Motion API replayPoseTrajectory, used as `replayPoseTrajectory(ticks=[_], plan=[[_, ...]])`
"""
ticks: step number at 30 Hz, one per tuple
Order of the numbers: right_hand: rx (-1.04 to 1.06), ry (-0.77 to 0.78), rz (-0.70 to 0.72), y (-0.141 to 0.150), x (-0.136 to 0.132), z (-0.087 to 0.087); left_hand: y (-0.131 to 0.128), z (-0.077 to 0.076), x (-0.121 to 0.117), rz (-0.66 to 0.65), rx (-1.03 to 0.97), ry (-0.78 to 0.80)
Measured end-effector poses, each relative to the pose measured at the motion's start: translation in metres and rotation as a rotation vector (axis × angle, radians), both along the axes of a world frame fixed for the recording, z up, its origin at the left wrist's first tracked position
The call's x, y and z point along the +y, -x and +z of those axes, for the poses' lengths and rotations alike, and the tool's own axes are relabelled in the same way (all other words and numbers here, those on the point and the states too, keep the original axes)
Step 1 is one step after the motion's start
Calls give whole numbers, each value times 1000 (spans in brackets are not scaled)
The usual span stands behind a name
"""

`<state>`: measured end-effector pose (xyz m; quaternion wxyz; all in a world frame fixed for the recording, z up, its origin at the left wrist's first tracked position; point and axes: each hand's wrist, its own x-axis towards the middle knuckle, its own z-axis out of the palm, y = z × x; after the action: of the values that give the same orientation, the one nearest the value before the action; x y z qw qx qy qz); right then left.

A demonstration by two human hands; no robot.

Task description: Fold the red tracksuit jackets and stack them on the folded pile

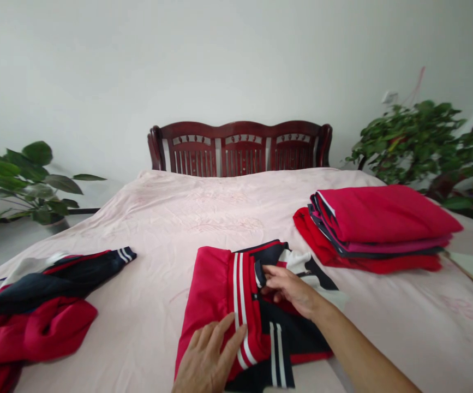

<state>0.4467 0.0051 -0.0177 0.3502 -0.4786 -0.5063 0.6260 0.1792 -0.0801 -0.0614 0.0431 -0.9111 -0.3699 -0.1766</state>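
Note:
A red, navy and white jacket [215, 289] lies partly folded on the bed in front of me, its striped band running lengthwise through the middle. My left hand [209, 355] rests on the red cloth near that band, fingers extended and lightly spread. On the right side of the jacket, my right hand [287, 289] has its fingers curled at a navy edge with a white stripe, pinching the cloth there. The thumb side is partly hidden by the fingers. A navy cuff with two white stripes shows below, between the hands.
A pile of folded red and navy clothes [387, 218] sits to the right. Loose red, navy and white garments [52, 295] lie crumpled at left. Pink bedding [171, 213] covers the bed up to a dark wooden headboard [242, 142]. Potted plants [35, 174] flank the bed.

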Motion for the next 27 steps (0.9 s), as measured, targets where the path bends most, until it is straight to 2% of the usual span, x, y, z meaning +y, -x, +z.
replayPoseTrajectory(ticks=[3,7,11,15,17,20,22,24,27], plan=[[49,31,-34,4,0,0,-1,-4,-3,16,12,1],[-30,-17,-7,7,-2,3,-4,-2,-6,63,-74,44],[-140,-26,-24,9,-4,6,-7,12,-4,89,-207,124],[-137,-34,-85,18,-5,9,-6,31,2,164,-486,226],[-95,-54,-84,26,-3,19,-5,41,5,227,-665,226],[-15,-96,-83,38,5,44,-6,50,9,358,-878,106],[27,-132,-92,45,12,61,-9,52,10,402,-931,38],[63,-166,-87,48,18,68,-12,49,12,397,-939,26],[58,-141,-49,44,16,57,-17,39,15,393,-938,89]])
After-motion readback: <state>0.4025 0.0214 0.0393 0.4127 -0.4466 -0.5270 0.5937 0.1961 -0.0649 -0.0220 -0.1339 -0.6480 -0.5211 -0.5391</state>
